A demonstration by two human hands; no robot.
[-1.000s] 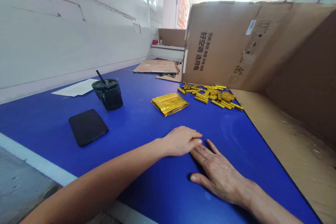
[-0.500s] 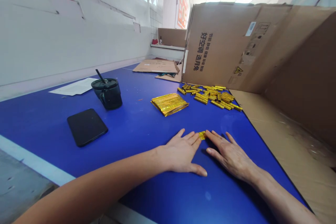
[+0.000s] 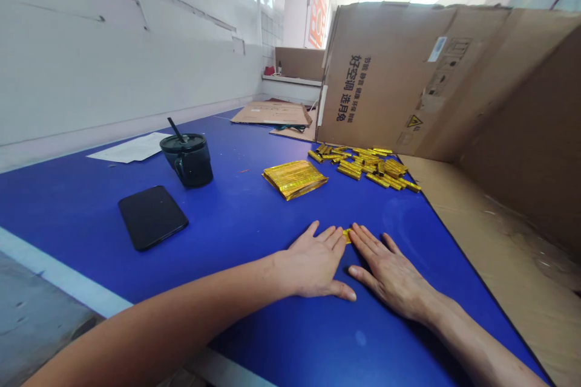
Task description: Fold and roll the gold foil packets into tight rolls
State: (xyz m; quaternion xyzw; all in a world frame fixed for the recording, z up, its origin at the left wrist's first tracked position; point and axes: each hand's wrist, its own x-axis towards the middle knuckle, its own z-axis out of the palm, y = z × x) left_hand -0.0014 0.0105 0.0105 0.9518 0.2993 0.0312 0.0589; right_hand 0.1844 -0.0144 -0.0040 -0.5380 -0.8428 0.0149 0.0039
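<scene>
Across the blue table (image 3: pixel 227 211), the layout has been left much as it was. The box (image 3: pixel 399 78) is printed sideways with 好空调 选月兔, flanked by smaller characters beginning 节能; its warning triangle is plain, its pale label too small to be read. The left hand (image 3: pixel 318 266) and right hand (image 3: pixel 390 272), overlapped a second ago, are now laid palm down side by side, fingers extended, with nothing grasped. The gold stack (image 3: pixel 295 179) and heaped rolls (image 3: pixel 367 166) beyond have not been touched. Between the fingertips, on the table, a gold piece (image 3: pixel 347 236) is partly exposed; it could not be seen a second ago. By judgement, it is being pressed down rather than lifted.
</scene>
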